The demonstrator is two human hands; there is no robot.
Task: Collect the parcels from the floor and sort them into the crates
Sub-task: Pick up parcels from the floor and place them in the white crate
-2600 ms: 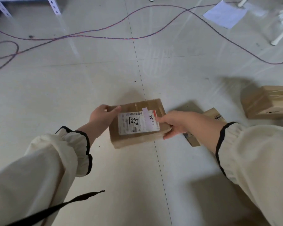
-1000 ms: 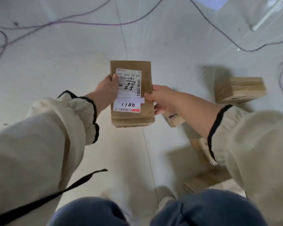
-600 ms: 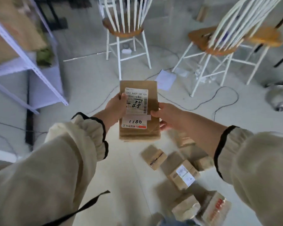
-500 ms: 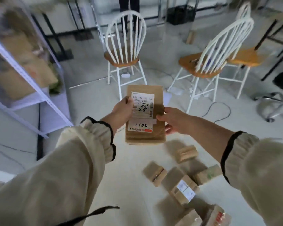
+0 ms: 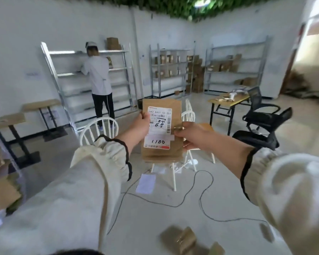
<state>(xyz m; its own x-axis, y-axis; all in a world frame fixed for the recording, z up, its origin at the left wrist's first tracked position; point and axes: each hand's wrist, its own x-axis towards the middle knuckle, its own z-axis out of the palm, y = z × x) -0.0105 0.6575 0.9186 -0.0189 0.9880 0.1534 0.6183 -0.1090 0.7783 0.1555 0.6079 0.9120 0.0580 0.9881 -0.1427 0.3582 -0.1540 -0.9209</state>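
Observation:
I hold a brown cardboard parcel (image 5: 173,107) upright in front of me, its white label with handwritten digits facing me. My left hand (image 5: 140,126) grips its left edge, thumb on the label. My right hand (image 5: 189,134) grips its right edge. More brown parcels (image 5: 180,238) lie blurred on the floor at the bottom of the view. No crate is in sight.
White spindle chairs (image 5: 98,129) stand just ahead, with a black cable (image 5: 201,181) and a sheet of paper (image 5: 145,183) on the floor. A person (image 5: 99,78) stands at metal shelving (image 5: 122,70) by the far wall. A table (image 5: 228,101) and black office chairs (image 5: 261,122) are to the right.
My view has swung up from the floor to the room. The parcel was turned upright and lifted, still held in both hands. The floor parcels have dropped to the bottom edge.

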